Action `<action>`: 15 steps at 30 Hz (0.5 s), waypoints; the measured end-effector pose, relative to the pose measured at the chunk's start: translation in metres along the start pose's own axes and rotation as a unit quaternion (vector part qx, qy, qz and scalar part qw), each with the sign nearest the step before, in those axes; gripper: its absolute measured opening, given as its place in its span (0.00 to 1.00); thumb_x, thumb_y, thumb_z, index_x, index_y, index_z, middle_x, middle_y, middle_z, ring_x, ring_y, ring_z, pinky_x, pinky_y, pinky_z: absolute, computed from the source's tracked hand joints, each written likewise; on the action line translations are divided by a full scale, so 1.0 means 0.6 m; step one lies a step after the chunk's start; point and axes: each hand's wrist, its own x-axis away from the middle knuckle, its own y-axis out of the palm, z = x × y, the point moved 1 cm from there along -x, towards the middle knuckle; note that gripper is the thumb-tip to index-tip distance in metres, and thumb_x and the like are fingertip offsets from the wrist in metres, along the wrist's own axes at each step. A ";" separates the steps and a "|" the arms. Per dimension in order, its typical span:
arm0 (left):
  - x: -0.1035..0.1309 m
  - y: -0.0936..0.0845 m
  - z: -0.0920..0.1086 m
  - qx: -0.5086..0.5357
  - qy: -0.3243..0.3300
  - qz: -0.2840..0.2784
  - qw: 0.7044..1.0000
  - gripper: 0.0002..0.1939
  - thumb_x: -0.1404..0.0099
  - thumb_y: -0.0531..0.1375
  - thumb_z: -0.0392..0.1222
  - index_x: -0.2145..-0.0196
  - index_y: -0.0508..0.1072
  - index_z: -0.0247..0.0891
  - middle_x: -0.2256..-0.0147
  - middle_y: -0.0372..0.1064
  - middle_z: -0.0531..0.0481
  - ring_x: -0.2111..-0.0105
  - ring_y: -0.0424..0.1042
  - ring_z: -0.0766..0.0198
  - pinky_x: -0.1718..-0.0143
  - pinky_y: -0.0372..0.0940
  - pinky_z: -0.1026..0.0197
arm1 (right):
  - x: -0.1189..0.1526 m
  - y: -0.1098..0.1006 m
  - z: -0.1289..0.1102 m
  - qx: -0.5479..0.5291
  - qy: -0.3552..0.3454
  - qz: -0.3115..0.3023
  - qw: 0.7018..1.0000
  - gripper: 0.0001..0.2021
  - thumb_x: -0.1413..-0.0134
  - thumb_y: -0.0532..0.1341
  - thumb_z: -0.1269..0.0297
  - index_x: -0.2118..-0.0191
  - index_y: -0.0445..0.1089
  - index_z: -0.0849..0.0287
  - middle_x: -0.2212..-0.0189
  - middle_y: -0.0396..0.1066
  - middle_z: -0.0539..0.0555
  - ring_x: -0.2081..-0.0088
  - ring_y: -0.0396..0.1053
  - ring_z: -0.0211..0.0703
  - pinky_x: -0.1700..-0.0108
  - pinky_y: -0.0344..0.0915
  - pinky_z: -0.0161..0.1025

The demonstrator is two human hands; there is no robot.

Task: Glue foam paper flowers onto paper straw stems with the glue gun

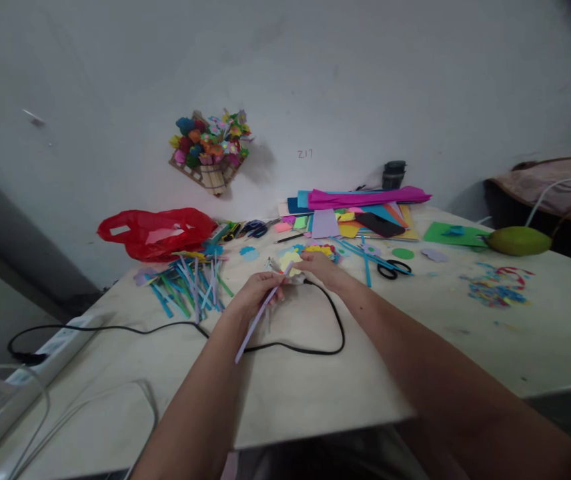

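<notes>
My left hand (260,293) is closed round a thin lavender stick (254,333), which slants down toward me. At the stick's upper end is a pale yellow flower-shaped cut-out (291,259). My right hand (323,268) pinches the edge of this cut-out with its fingertips. Just below the cut-out, a whitish object with a black cord (340,320) lies mostly hidden by my hands, so I cannot make out its kind. Close to my right hand are red and yellow flower cut-outs (326,251).
To the left lie a pile of coloured strips (188,287), a red plastic bag (158,233) and a power strip (73,337). Coloured sheets (365,198) are stacked at the back. Black-handled scissors (394,269), paper scraps (498,287) and a green oblong object (519,241) lie to the right.
</notes>
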 end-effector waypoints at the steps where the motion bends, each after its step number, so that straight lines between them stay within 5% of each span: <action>1: 0.000 0.001 0.000 0.000 -0.002 -0.001 1.000 0.14 0.49 0.60 0.44 0.70 0.70 0.29 0.86 0.65 0.51 0.91 0.56 0.74 0.90 0.45 0.70 | 0.000 0.001 0.003 -0.005 0.005 -0.001 1.000 0.12 0.60 0.58 0.61 0.84 0.54 0.59 0.85 0.47 0.44 0.81 0.48 0.32 0.78 0.45 0.32; 15: 0.004 0.010 0.005 -0.006 -0.013 0.005 1.000 0.12 0.47 0.59 0.42 0.69 0.72 0.28 0.86 0.64 0.50 0.91 0.56 0.74 0.89 0.44 0.69 | -0.008 0.002 0.017 -0.047 0.038 0.008 0.998 0.14 0.65 0.59 0.63 0.85 0.50 0.59 0.86 0.44 0.42 0.81 0.44 0.30 0.77 0.43 0.33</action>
